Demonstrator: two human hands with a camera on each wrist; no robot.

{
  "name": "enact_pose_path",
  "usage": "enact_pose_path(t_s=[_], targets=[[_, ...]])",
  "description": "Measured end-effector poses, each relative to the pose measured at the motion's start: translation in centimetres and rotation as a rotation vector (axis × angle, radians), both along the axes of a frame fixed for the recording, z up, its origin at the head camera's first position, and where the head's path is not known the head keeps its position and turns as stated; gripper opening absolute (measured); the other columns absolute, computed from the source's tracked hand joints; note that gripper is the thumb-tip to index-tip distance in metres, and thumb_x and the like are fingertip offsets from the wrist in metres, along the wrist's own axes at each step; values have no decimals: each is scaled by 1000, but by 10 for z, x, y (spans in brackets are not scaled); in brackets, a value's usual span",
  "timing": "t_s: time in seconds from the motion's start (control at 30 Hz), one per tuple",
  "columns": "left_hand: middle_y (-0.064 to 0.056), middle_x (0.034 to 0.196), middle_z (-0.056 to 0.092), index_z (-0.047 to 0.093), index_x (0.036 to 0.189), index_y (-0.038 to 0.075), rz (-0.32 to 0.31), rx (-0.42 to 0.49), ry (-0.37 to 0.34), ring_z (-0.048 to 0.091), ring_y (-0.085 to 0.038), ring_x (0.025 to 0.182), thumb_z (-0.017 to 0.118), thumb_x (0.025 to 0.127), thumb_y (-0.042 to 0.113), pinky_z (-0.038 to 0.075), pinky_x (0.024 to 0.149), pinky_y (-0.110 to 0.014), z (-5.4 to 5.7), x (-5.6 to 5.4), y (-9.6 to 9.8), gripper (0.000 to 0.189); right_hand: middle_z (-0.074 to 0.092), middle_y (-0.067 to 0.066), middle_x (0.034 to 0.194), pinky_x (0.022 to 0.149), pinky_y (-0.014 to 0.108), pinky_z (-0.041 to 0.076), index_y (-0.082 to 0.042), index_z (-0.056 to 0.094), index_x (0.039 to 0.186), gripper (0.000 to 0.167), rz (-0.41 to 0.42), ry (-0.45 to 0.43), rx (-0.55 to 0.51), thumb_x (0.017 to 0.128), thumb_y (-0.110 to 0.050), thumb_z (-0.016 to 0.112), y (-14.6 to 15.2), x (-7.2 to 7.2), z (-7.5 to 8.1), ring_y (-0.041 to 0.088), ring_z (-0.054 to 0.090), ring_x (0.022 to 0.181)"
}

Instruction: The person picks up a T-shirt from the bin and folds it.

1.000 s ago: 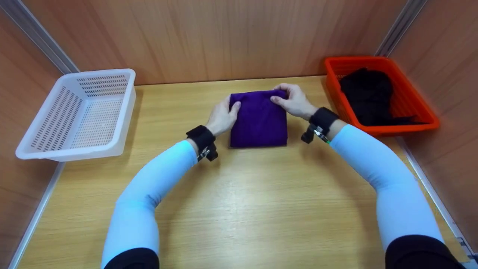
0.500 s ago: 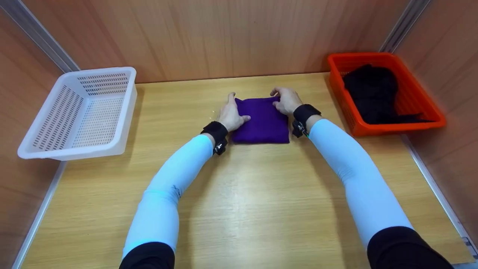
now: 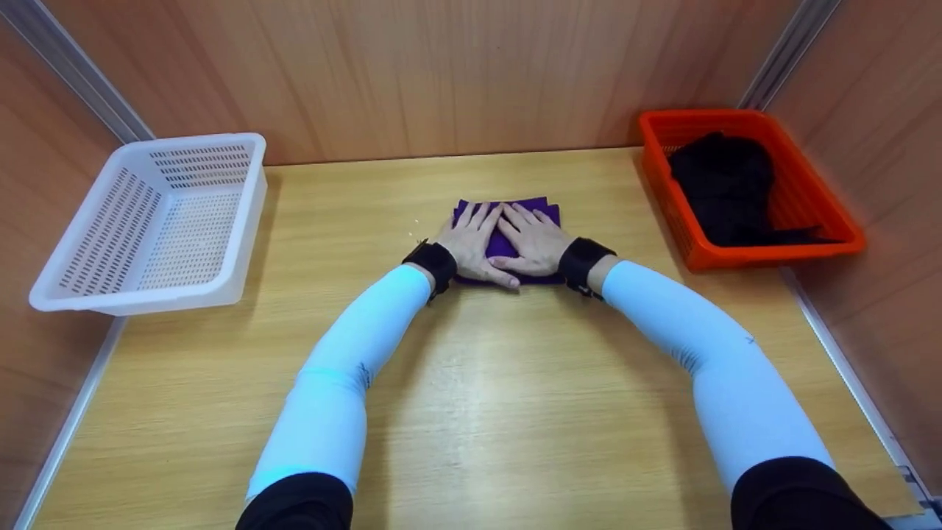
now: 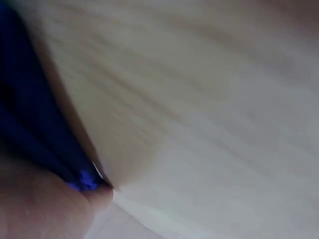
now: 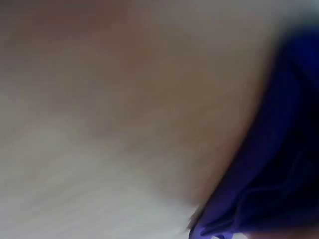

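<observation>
A folded purple cloth (image 3: 501, 246) lies flat on the table, its back corners and front edge showing around the hands. My left hand (image 3: 475, 241) rests on its left half with straight, spread fingers. On the right half, my right hand (image 3: 536, 241) presses down, also with fingers straight. The two hands' fingertips and thumbs come close together over the middle. In the left wrist view the layered edge of the purple cloth (image 4: 40, 114) shows beside part of the left hand (image 4: 45, 209). The right wrist view is blurred, with folds of the cloth (image 5: 279, 164) at its right.
A white perforated basket (image 3: 239, 265) stands on the left of the table (image 3: 456, 412). At the back right is an orange basket (image 3: 773, 258) holding black cloth (image 3: 725, 191). Wooden panels (image 3: 456, 81) wall in the back and sides.
Both hands have let go of the purple cloth's back corners and moved inward onto its top, fingers now flat. The cloth looks flatter, with its back edge lower in view.
</observation>
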State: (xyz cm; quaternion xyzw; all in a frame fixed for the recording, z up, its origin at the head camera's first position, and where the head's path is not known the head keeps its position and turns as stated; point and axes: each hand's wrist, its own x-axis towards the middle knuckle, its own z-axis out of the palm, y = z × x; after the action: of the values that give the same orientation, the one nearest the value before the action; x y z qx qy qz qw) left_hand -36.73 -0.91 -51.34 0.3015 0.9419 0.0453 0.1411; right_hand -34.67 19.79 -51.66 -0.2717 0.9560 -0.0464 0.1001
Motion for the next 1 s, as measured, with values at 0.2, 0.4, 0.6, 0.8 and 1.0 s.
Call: enact_pose_path(t_s=[0.2, 0.4, 0.6, 0.8, 1.0], targets=[[-12, 192, -11, -12, 181, 17, 18, -70, -4, -10, -38, 179, 69, 72, 103, 7, 145, -65, -1, 3, -2, 160, 1, 22, 191, 142, 72, 11, -8, 6, 181, 117, -62, -87, 46, 102, -86, 43, 6, -5, 0, 49, 3, 177], [-15, 192, -9, -7, 182, 14, 24, -47, -18, -7, -39, 180, 72, 74, 99, 11, 144, -66, 13, 14, -13, 158, -9, 24, 190, 144, 66, 7, -1, -3, 179, 137, -140, -148, 113, 94, -93, 52, 21, -3, 6, 48, -7, 178], [-14, 191, -13, -10, 181, 16, 33, -58, -47, -11, -38, 179, 72, 73, 100, 9, 145, -64, 11, 15, -22, 159, -11, 30, 188, 145, 63, 8, 5, -2, 177, 143, -135, -144, 89, 92, -95, 54, 22, 3, 2, 53, -8, 176], [-13, 190, -18, -16, 180, 17, 38, -87, -62, -15, -37, 179, 71, 74, 101, 6, 145, -64, 4, 13, -31, 160, -10, 29, 188, 145, 64, 11, 5, -2, 177, 141, -136, -113, 91, 94, -93, 53, 12, 7, -2, 52, -6, 176], [-14, 191, -17, -13, 181, 17, 14, -65, -77, -14, -37, 179, 72, 72, 101, 6, 145, -65, 4, 18, -42, 162, -10, 28, 188, 144, 65, 13, 5, -2, 177, 136, -135, -125, 85, 97, -90, 53, 6, 15, -4, 52, -6, 176]])
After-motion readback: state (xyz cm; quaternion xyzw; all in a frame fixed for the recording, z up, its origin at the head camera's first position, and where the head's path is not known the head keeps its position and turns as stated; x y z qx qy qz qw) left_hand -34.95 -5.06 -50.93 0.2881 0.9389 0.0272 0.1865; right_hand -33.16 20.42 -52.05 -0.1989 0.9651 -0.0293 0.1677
